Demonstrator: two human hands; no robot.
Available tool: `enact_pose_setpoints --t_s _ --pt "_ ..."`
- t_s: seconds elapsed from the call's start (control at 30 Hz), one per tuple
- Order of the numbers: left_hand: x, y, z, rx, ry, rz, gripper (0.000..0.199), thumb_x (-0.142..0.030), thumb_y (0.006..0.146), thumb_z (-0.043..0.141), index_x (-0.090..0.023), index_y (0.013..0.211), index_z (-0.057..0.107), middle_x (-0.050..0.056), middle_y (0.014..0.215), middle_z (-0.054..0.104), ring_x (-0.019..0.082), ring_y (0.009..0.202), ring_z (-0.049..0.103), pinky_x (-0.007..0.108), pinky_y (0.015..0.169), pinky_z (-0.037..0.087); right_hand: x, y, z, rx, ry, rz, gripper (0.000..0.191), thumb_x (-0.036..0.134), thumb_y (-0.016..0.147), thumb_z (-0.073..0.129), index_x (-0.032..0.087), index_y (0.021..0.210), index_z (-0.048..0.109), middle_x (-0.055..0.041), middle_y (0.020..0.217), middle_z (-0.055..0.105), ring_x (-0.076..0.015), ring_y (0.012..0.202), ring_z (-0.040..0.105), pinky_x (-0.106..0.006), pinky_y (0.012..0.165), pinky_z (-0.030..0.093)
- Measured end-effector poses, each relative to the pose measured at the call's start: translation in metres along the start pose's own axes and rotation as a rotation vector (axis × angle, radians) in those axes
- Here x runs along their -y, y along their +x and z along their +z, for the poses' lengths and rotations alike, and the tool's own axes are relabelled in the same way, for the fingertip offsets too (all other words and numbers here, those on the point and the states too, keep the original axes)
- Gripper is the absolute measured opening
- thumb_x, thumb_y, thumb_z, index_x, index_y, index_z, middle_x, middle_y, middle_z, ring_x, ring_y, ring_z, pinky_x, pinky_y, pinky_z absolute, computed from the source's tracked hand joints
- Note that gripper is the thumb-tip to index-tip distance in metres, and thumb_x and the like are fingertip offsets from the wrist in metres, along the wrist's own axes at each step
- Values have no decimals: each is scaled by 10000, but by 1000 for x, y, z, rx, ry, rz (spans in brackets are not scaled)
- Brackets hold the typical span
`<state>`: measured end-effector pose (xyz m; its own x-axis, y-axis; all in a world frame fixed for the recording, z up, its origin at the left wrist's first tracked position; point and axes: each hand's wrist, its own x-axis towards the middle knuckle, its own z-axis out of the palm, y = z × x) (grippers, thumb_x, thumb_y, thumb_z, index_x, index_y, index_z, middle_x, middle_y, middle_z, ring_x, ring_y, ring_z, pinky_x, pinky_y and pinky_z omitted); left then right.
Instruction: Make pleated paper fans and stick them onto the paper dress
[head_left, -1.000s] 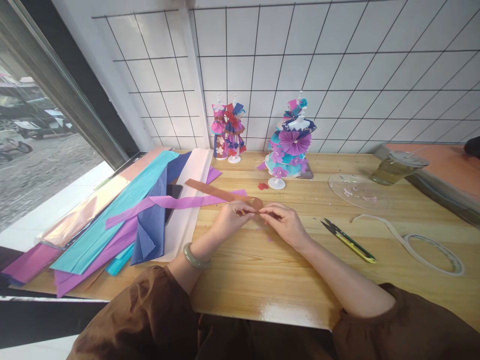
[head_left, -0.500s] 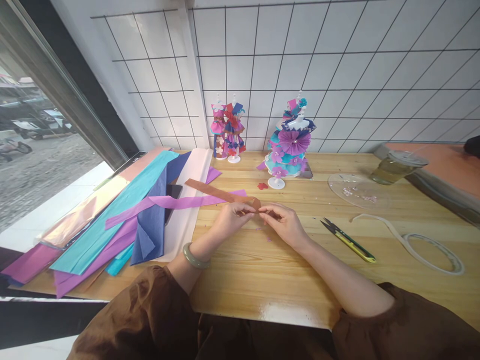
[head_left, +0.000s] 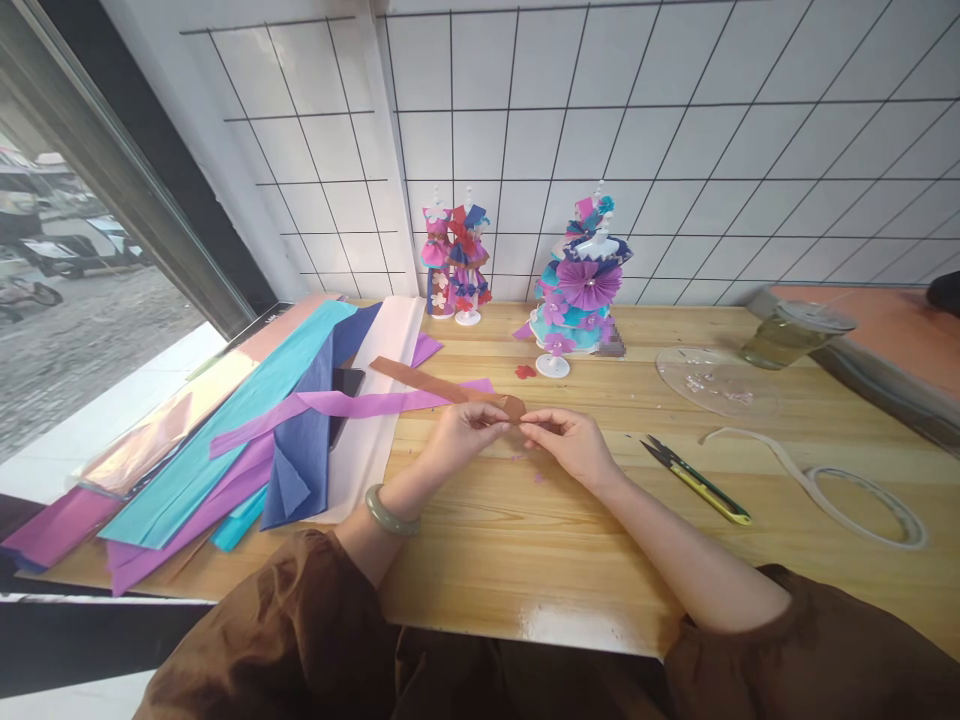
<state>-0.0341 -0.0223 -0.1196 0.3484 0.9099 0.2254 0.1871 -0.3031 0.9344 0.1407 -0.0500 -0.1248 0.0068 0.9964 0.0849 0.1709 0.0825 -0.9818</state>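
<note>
A brown paper strip (head_left: 420,379) runs from the upper left to my fingertips, where its end is bent over. My left hand (head_left: 471,430) pinches that end between thumb and forefinger. My right hand (head_left: 564,440) pinches the same end from the other side, the two sets of fingertips almost meeting. Beneath the brown strip lies a long purple paper strip (head_left: 352,403), reaching left over the paper pile. Close beyond my hands is a small red paper flower (head_left: 525,371). The exact fold between my fingers is too small to make out.
Sheets of blue paper (head_left: 300,470), turquoise paper (head_left: 225,430) and pale pink paper (head_left: 375,430) lie at left. Paper-dressed stands (head_left: 585,290) line the back. At right are thread snips (head_left: 697,480), a clear dish (head_left: 705,382), a white ribbon coil (head_left: 870,505) and a drink cup (head_left: 795,332).
My fingertips have shifted very slightly on the brown strip's end, and its folded part shows a little more above them. Everything else on the table stays put.
</note>
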Motion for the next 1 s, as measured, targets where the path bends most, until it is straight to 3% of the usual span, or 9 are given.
enact_pose_setpoints --t_s 0.37,0.67,1.0 --pt "-5 0 -3 13 -112 -95 263 -371 649 669 -137 768 687 64 797 692 173 727 625 259 653 488 -1 1 -2 2 136 34 298 388 600 713 149 772 672 -63 763 678 -121 547 598 -271 560 492" --pt "-5 0 -2 -3 -130 -96 257 -362 645 675 -135 764 684 58 770 687 159 697 616 257 648 484 2 1 -1 1 113 41 270 356 608 715 149 775 668 -43 712 665 -110 546 593 -253 562 478" --pt "-2 0 5 -41 -145 2 263 -291 657 674 -127 840 579 72 872 634 138 747 600 261 687 490 0 1 -2 13 102 -27 316 369 618 706 152 828 615 -15 649 643 -114 520 589 -273 563 495"
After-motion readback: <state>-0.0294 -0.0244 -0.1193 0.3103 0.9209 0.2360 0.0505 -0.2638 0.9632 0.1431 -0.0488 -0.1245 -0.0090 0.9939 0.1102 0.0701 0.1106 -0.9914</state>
